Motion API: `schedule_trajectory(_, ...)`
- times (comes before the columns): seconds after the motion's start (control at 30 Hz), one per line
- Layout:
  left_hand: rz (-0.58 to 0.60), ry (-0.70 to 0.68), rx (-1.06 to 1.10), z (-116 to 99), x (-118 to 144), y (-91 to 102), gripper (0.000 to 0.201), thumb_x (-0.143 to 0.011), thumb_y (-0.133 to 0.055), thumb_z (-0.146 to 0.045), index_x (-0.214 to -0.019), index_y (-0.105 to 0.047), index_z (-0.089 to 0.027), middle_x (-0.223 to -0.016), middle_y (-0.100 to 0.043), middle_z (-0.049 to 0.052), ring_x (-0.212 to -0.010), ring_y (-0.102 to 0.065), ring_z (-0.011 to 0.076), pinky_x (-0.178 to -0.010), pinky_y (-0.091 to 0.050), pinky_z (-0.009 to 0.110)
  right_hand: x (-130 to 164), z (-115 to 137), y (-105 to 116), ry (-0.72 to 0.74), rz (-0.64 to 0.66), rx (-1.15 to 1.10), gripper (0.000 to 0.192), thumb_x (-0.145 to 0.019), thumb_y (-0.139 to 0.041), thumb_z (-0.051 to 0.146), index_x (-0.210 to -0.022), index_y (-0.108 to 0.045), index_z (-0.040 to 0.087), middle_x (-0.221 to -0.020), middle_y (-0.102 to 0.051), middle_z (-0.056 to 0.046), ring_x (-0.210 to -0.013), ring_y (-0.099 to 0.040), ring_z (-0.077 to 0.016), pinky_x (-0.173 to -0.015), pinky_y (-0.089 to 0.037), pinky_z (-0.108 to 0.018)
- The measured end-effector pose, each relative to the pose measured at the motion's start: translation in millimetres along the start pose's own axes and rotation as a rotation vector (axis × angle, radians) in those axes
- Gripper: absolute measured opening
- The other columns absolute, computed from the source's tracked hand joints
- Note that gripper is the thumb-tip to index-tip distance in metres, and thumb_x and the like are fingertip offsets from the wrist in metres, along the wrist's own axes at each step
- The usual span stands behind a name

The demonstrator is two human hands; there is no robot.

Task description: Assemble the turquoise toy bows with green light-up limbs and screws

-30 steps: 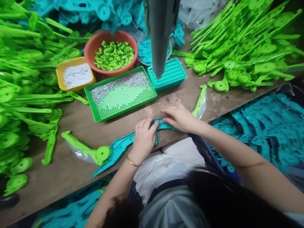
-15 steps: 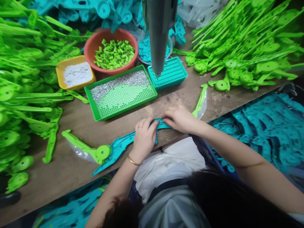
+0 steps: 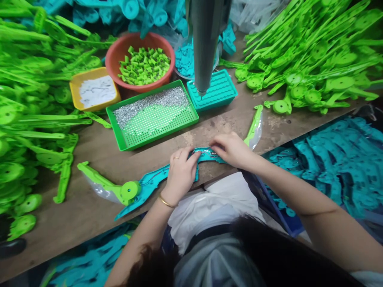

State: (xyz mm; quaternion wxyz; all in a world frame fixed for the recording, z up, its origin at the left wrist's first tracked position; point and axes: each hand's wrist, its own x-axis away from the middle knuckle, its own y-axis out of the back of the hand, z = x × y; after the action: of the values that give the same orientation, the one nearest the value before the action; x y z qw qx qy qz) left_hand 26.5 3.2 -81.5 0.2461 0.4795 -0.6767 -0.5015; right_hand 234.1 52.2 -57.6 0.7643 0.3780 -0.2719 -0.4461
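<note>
A long blue plastic bow-shaped shell [image 3: 154,178] lies along the table's near edge, its inner side up. My left hand [image 3: 182,167] is closed over its middle, thumb and fingers on the shell. My right hand [image 3: 229,149] has its fingertips pinched together at the shell's right part; what they hold, if anything, is hidden. Small shiny bits [image 3: 209,152] show in the shell beside those fingertips. At the left end sits a green limb with a round hub [image 3: 129,191] and a clear film. Another green limb [image 3: 255,124] with clear film sticks out beyond my right hand.
Behind my hands stand a green tray of small metal pieces [image 3: 157,140], a teal ridged tray [image 3: 230,89], a red bowl of green bits [image 3: 112,59] and a yellow dish of white powder [image 3: 74,91]. A grey vertical tool [image 3: 206,52] hangs above. Green parts [image 3: 317,59] pile at both sides.
My right hand has shifted slightly right along the shell, uncovering shiny bits between the hands. My left hand stays on the shell. The view has shifted a little.
</note>
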Motion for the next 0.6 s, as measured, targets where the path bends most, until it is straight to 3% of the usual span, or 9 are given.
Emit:
schedule_trajectory(0.13, -0.009, -0.001, 0.006, 0, 1, -1.2, 0.03, -0.093, -0.044, -0.02, -0.116, -0.064, -0.021, -0.119, -0.06, 0.012, -0.11, -0.051, 0.026, -0.093, -0.04, 0.042, -2, 0, 1, 0.001, -0.017, -0.053, 0.016, -0.087, -0.053, 0.019, -0.099, -0.063, 0.018, -0.092, -0.07, -0.003, -0.087, -0.062, -0.0177, -0.079, -0.036, -0.029)
schedule_trajectory(0.27, -0.014, -0.002, 0.008, 0, 1, -1.7, 0.03, -0.093, -0.044, -0.019, -0.116, -0.064, -0.021, -0.12, -0.06, 0.012, -0.11, -0.05, 0.026, -0.093, -0.04, 0.042, -4, -3, 10, 0.058, 0.104, -0.164, 0.013, -0.086, -0.055, 0.017, -0.093, -0.066, 0.018, -0.087, -0.069, -0.002, -0.082, -0.061, -0.0151, -0.077, -0.039, -0.026)
schedule_trajectory(0.43, -0.024, -0.013, -0.007, 1, 1, -2.6, 0.03, -0.093, -0.044, -0.021, -0.115, -0.065, -0.021, -0.118, -0.061, 0.012, -0.109, -0.051, 0.0262, -0.092, -0.041, 0.043, -7, -4, 17, 0.152, 0.213, -0.037, 0.015, -0.088, -0.056, 0.019, -0.094, -0.07, 0.016, -0.092, -0.069, -0.005, -0.092, -0.06, -0.018, -0.084, -0.036, -0.03)
schedule_trajectory(0.6, -0.018, -0.022, -0.022, 1, 1, -2.1, 0.03, -0.093, -0.045, -0.019, -0.116, -0.064, -0.02, -0.12, -0.06, 0.012, -0.11, -0.05, 0.0262, -0.093, -0.04, 0.042, -15, 4, 26, 0.332, 0.338, 0.221, 0.023, -0.094, -0.049, 0.023, -0.098, -0.07, 0.017, -0.093, -0.066, -0.008, -0.088, -0.06, -0.0199, -0.078, -0.032, -0.034)
